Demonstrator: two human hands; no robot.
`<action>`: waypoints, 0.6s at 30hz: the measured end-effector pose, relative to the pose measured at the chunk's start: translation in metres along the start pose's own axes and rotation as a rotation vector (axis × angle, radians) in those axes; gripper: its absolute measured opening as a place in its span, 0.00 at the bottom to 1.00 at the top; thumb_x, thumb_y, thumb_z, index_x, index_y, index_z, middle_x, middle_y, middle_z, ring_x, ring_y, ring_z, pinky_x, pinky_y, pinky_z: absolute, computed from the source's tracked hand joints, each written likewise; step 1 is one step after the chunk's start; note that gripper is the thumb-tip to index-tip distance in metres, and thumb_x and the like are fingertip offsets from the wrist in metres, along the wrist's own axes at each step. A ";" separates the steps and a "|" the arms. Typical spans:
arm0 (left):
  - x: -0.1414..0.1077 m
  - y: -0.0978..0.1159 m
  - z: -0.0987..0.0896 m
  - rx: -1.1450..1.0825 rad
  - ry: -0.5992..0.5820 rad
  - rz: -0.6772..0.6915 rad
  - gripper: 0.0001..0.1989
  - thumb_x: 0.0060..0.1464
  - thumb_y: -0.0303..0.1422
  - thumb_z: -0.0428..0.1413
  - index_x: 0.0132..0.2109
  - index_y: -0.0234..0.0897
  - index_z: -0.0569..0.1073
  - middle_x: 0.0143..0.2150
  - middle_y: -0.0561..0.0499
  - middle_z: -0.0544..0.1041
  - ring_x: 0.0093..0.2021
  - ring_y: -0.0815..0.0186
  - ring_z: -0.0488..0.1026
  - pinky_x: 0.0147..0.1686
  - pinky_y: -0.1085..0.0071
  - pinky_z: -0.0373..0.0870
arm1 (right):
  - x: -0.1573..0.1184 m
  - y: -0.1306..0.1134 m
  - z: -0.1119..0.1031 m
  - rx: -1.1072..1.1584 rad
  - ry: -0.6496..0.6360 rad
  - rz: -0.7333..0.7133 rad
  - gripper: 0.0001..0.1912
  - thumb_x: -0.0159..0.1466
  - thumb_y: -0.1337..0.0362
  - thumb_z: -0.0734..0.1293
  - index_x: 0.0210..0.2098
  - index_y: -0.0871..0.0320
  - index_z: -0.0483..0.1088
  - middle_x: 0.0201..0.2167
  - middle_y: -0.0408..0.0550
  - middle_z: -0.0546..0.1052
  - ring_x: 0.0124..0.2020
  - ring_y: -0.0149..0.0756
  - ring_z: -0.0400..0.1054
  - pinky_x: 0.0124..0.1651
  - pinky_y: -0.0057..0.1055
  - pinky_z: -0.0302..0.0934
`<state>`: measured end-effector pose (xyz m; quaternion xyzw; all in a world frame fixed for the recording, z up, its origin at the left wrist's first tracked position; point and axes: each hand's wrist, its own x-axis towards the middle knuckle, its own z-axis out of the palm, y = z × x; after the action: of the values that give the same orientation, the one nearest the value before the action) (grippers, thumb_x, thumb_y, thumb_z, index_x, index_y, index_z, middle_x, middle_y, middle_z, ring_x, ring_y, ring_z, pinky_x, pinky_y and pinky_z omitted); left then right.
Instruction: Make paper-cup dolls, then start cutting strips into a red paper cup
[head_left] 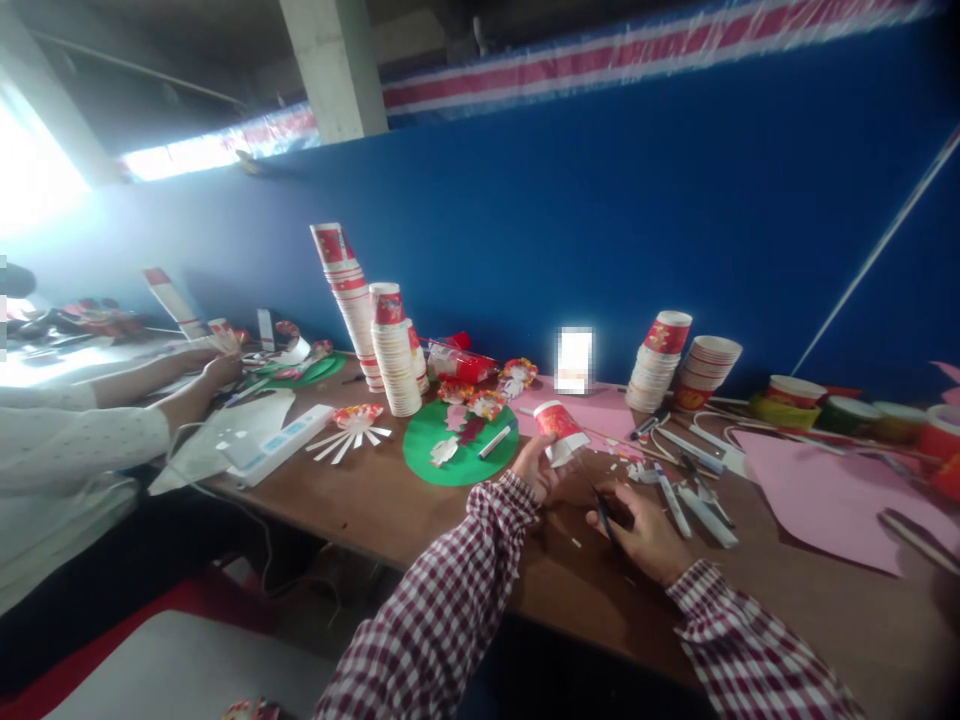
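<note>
A red and white paper cup [559,430] is held tilted in my left hand [538,468], its lower part partly cut or bent. My right hand [641,530] is closed round dark scissors [611,520], whose tip points up toward the cup without touching it. Left of my left hand lies a green disc [424,462] with paper cut-outs and a marker [498,439] on it. A cup cut into white strips [349,435] rests further left. Small white paper scraps are scattered beyond my right hand.
Tall cup stacks [395,365] stand at the back left, shorter ones [652,370] at the back right. Pink sheets [832,490], markers [673,500] and tape rolls [847,418] lie to the right. At the left, a person's hands [223,368] work beside a power strip [281,445].
</note>
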<state>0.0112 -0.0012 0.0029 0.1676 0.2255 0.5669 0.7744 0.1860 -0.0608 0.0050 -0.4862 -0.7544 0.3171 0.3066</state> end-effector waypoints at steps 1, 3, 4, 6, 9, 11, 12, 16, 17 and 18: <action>0.000 0.000 0.001 0.001 -0.001 0.001 0.15 0.52 0.31 0.54 0.44 0.22 0.71 0.39 0.37 0.77 0.41 0.57 0.75 0.43 0.65 0.70 | 0.000 -0.001 0.000 -0.006 0.000 0.002 0.17 0.55 0.59 0.65 0.42 0.58 0.65 0.32 0.48 0.75 0.34 0.40 0.70 0.38 0.35 0.64; -0.002 0.001 0.003 0.001 0.007 0.010 0.14 0.52 0.30 0.54 0.44 0.22 0.70 0.40 0.37 0.77 0.42 0.57 0.75 0.43 0.65 0.70 | 0.000 -0.002 0.000 -0.005 0.003 0.004 0.17 0.55 0.60 0.65 0.43 0.59 0.65 0.33 0.48 0.75 0.35 0.40 0.70 0.38 0.35 0.64; -0.003 0.001 0.004 0.003 0.011 0.012 0.14 0.52 0.30 0.53 0.44 0.22 0.70 0.40 0.36 0.77 0.42 0.57 0.75 0.43 0.65 0.70 | 0.001 -0.002 0.000 -0.002 0.003 0.001 0.17 0.55 0.60 0.65 0.43 0.59 0.65 0.33 0.48 0.75 0.35 0.40 0.70 0.38 0.34 0.64; -0.006 0.003 0.007 0.015 0.014 0.015 0.14 0.53 0.29 0.53 0.44 0.22 0.70 0.40 0.36 0.77 0.41 0.57 0.75 0.43 0.64 0.71 | 0.001 -0.002 0.000 0.004 0.001 -0.008 0.17 0.55 0.60 0.65 0.43 0.59 0.65 0.33 0.48 0.75 0.35 0.39 0.70 0.39 0.34 0.64; -0.009 0.004 0.010 0.036 0.012 0.013 0.13 0.54 0.29 0.52 0.44 0.24 0.69 0.39 0.37 0.77 0.40 0.58 0.75 0.42 0.64 0.71 | 0.000 -0.003 -0.001 0.003 0.008 -0.018 0.17 0.55 0.61 0.65 0.43 0.59 0.65 0.32 0.47 0.76 0.34 0.38 0.70 0.38 0.33 0.63; -0.008 0.004 0.011 0.041 0.025 0.014 0.12 0.53 0.29 0.53 0.44 0.25 0.69 0.38 0.38 0.77 0.38 0.59 0.76 0.42 0.64 0.71 | 0.000 -0.004 -0.001 0.017 0.011 -0.020 0.16 0.55 0.61 0.65 0.42 0.59 0.65 0.31 0.46 0.76 0.33 0.37 0.70 0.37 0.32 0.63; -0.007 0.004 0.010 0.043 0.027 0.014 0.13 0.53 0.29 0.53 0.44 0.25 0.69 0.38 0.38 0.77 0.38 0.59 0.76 0.42 0.64 0.71 | 0.000 -0.005 -0.001 0.020 0.012 -0.022 0.16 0.55 0.61 0.65 0.42 0.59 0.65 0.31 0.46 0.75 0.32 0.37 0.70 0.36 0.31 0.63; -0.003 0.002 0.008 0.067 0.021 0.050 0.12 0.51 0.28 0.55 0.44 0.27 0.69 0.38 0.39 0.77 0.38 0.59 0.76 0.41 0.65 0.71 | -0.001 -0.007 -0.001 -0.006 0.031 -0.036 0.15 0.55 0.61 0.66 0.41 0.59 0.66 0.29 0.46 0.75 0.30 0.36 0.69 0.34 0.31 0.62; -0.003 0.001 0.007 0.074 0.019 0.061 0.12 0.51 0.28 0.55 0.43 0.27 0.69 0.38 0.40 0.77 0.38 0.59 0.76 0.40 0.65 0.71 | -0.001 -0.008 -0.002 -0.010 0.035 -0.036 0.15 0.54 0.60 0.66 0.41 0.59 0.66 0.29 0.46 0.75 0.30 0.36 0.69 0.34 0.31 0.62; -0.002 0.001 0.006 0.080 0.019 0.068 0.11 0.51 0.28 0.55 0.43 0.28 0.70 0.38 0.40 0.77 0.37 0.59 0.76 0.40 0.66 0.72 | -0.001 -0.008 -0.002 -0.008 0.038 -0.035 0.15 0.54 0.60 0.66 0.41 0.59 0.66 0.29 0.46 0.75 0.30 0.36 0.69 0.34 0.31 0.62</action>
<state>0.0135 -0.0032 0.0091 0.2006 0.2494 0.5851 0.7451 0.1835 -0.0645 0.0121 -0.4799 -0.7582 0.2994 0.3243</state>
